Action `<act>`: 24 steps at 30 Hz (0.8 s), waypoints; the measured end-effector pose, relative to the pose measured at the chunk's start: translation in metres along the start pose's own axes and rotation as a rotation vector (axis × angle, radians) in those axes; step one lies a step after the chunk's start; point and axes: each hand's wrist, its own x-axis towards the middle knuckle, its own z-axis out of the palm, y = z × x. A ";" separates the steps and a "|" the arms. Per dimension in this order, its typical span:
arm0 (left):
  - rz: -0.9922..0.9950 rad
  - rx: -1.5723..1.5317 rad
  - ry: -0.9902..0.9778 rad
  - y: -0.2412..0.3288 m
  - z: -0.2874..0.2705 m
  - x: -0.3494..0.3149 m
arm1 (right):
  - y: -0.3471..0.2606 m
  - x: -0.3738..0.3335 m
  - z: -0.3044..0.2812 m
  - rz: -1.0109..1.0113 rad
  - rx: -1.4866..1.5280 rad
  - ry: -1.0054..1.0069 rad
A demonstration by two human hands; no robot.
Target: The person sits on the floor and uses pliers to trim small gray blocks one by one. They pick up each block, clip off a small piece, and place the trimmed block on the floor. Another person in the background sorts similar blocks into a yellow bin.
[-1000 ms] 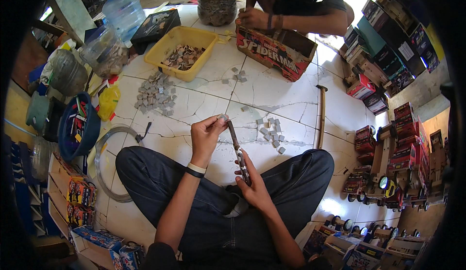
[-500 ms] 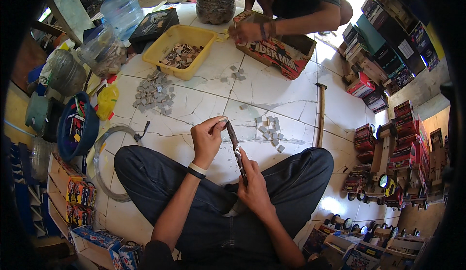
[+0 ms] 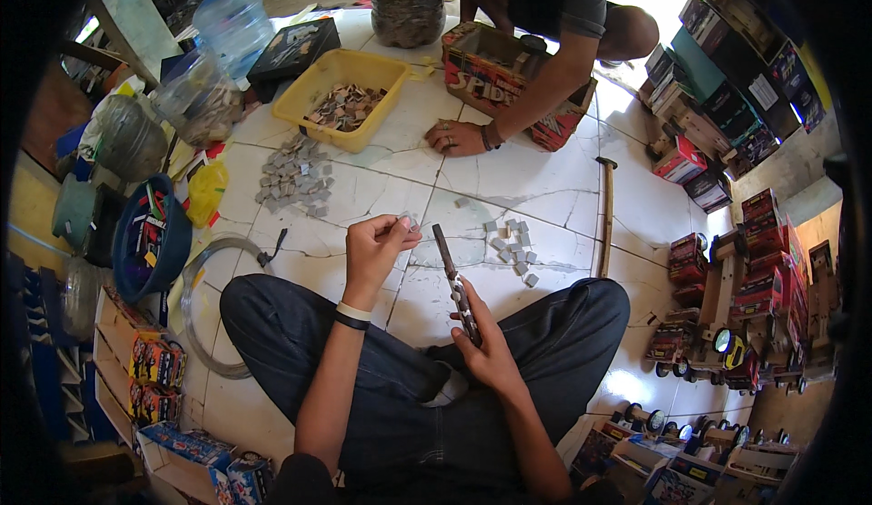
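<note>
My left hand (image 3: 371, 252) pinches a small grey square piece (image 3: 411, 223) between thumb and fingertips, above the tiled floor. My right hand (image 3: 490, 352) is wrapped round a dark, narrow stick-like tool (image 3: 446, 252) with white specks along its lower part; its exact kind I cannot make out. The tool's upper end points up beside the pinched piece, apart from it. To the right of the tool lies a loose group of grey square pieces (image 3: 512, 243). A bigger pile of such pieces (image 3: 295, 176) spreads at the left.
A co-worker's hand (image 3: 457, 138) rests on the floor in front of a printed cardboard box (image 3: 481, 87). Beyond the pile stands a yellow tub (image 3: 354, 140) of small pieces. A hammer (image 3: 606, 219) lies at right, coiled wire (image 3: 194, 323) at left. Toy vehicles (image 3: 722, 301) are stacked far right.
My hands have drawn apart: the tool's tip has left the grey piece and stands right of it. The co-worker's hand has come down from the box onto the floor, over some grey pieces.
</note>
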 end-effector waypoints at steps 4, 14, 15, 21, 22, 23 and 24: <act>-0.056 -0.042 -0.038 0.009 -0.006 -0.002 | -0.002 0.000 0.000 0.092 0.154 -0.051; -0.101 -0.066 -0.051 0.013 -0.005 -0.003 | -0.009 0.002 -0.002 0.083 0.028 -0.031; -0.102 -0.069 -0.049 0.013 -0.005 -0.003 | -0.010 0.001 -0.003 0.076 -0.012 -0.029; -0.107 -0.090 -0.040 0.011 -0.004 -0.004 | -0.010 0.000 0.000 0.126 0.032 -0.014; -0.109 -0.088 -0.036 0.011 -0.004 -0.004 | -0.010 0.001 0.000 0.106 0.027 -0.012; -0.107 -0.087 -0.034 0.010 -0.004 -0.003 | -0.009 0.001 0.001 0.094 0.027 -0.011; -0.114 -0.086 -0.035 0.010 -0.005 -0.004 | -0.009 0.001 0.001 0.094 0.036 -0.009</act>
